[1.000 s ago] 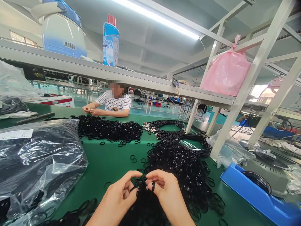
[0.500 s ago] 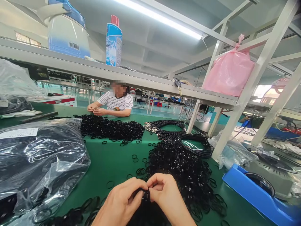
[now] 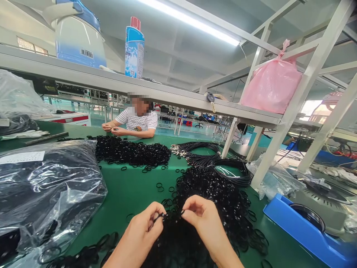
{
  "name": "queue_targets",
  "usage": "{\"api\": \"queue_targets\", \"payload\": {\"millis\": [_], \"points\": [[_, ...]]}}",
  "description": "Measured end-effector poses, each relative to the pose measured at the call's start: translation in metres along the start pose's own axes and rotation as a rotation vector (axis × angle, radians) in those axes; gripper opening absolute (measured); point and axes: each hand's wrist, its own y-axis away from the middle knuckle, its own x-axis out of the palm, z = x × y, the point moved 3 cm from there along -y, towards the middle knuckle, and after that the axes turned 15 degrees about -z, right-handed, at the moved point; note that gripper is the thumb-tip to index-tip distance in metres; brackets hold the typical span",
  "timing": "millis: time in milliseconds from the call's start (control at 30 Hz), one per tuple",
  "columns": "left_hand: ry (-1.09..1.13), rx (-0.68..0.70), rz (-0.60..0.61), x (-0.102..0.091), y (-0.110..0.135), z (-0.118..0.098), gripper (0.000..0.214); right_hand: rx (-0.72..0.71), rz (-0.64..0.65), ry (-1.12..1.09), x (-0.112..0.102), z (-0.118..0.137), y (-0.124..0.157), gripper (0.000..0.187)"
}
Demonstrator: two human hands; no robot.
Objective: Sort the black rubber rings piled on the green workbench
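Note:
Both hands are over a large heap of black rubber rings (image 3: pixel 214 201) on the green tabletop (image 3: pixel 134 186). My left hand (image 3: pixel 143 225) is closed, with several black rings bunched between thumb and fingers. To its right, my right hand (image 3: pixel 200 217) pinches a single black ring (image 3: pixel 182 212) between thumb and forefinger. A small gap separates the two hands. Loose rings (image 3: pixel 159 186) are scattered on the green surface just beyond them.
A clear bag of black rings (image 3: pixel 50 186) lies left. Beyond are another ring pile (image 3: pixel 131 152) and coiled black cables (image 3: pixel 200 152). A blue tape dispenser (image 3: pixel 301 230) stands right. Across the table a person (image 3: pixel 138 119) handles small pieces. An overhead shelf (image 3: pixel 167 89) spans the view.
My hands were together at a bunch of rings; now they are apart. The right hand has moved right and up with one ring, while the left keeps the bunch.

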Motion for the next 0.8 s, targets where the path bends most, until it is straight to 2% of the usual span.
{"api": "queue_targets", "payload": {"millis": [67,167,333,433,533,600,700,800], "points": [[0.112,-0.1,0.031,0.001,-0.002,0.004,0.011,-0.038,-0.049,0.114,-0.007,-0.002,-0.004,0.009],[0.238,-0.189,0.085,0.005,-0.004,0.011,0.012,-0.113,-0.049,0.297,-0.005,-0.002,-0.002,0.02],[0.458,-0.213,0.16,0.013,-0.004,0.018,0.018,-0.058,0.108,0.126,0.018,0.002,0.014,0.023],[0.578,-0.24,0.183,0.015,-0.003,0.021,0.022,-0.039,0.068,0.092,0.02,-0.002,0.014,0.02],[0.585,-0.302,0.139,0.015,-0.005,0.023,0.029,-0.012,-0.014,0.068,0.013,-0.01,0.008,0.017],[0.545,-0.333,0.108,0.014,-0.006,0.024,0.034,0.029,-0.023,0.037,0.01,-0.014,0.005,0.013],[0.487,-0.311,0.082,0.013,-0.008,0.024,0.039,0.077,0.018,0.016,0.009,-0.013,0.005,0.011],[0.449,-0.234,0.04,0.012,-0.008,0.024,0.035,0.045,0.087,0.034,0.014,-0.007,0.009,0.015]]}}
